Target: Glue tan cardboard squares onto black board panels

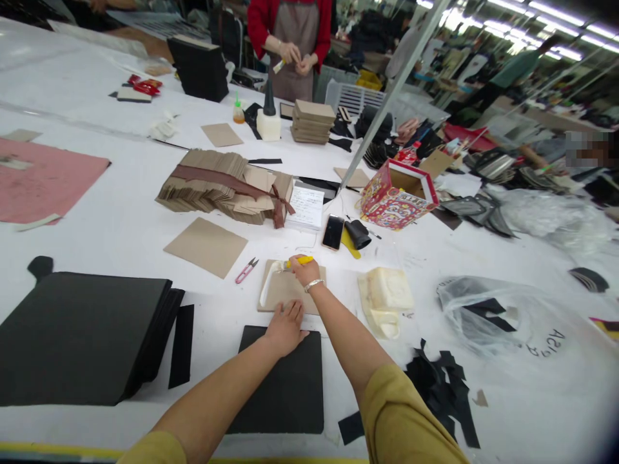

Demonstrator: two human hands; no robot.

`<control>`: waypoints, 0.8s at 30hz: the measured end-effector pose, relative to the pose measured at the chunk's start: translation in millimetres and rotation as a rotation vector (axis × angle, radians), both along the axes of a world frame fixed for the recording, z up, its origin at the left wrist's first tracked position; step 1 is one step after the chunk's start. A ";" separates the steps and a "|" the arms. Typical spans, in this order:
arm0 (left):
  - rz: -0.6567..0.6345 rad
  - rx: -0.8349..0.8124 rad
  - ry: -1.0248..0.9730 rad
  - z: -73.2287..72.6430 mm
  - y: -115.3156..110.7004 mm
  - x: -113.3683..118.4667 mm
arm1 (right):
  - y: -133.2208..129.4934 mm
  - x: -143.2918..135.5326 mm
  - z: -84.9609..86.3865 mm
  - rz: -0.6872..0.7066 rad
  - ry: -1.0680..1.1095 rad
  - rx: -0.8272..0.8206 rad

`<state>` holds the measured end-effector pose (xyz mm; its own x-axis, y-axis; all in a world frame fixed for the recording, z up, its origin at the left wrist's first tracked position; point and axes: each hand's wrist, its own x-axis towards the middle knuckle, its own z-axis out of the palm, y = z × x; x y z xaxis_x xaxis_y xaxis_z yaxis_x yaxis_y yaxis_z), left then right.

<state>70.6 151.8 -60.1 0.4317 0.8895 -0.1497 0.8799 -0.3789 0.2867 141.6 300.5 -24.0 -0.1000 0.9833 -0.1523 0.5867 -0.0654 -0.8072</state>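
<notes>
My right hand (304, 269) grips a yellow-handled brush (302, 260), its bristles against a tan cardboard piece (280, 293). White glue-like stuff (266, 288) streaks the card's left and top edges. Fingers spread, my left hand (285, 327) presses on the card's lower edge. Under my left wrist lies a black sheet (285, 393), just nearer than the card. Pink-handled thread snips (247, 270) rest to the card's left. A cut-open cream plastic jug (385, 296) sits to its right.
A stack of black sheets (82, 335) lies at left. Beyond the card are a tied cardboard bundle (217, 183), a phone (333, 232) and a red patterned box (394, 200). Black scraps (442, 386) lie at right. Across the table stands a person in an apron (294, 45).
</notes>
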 end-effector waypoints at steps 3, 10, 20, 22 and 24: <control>0.001 0.014 0.001 2.2 -0.8 0.3 | -3.3 39.2 -0.6 -0.061 -0.049 -0.014; -0.020 0.053 0.026 9.8 4.4 1.8 | -10.6 115.3 6.9 -0.262 -0.111 -0.033; 0.073 0.067 0.184 14.6 21.5 15.4 | -98.2 134.1 4.7 -0.234 -0.113 -0.106; 0.080 0.076 0.184 13.8 26.5 15.0 | -121.7 138.5 6.3 -0.262 -0.084 -0.112; 0.075 0.064 0.176 14.2 31.5 14.5 | -136.7 139.6 10.5 -0.287 -0.028 -0.091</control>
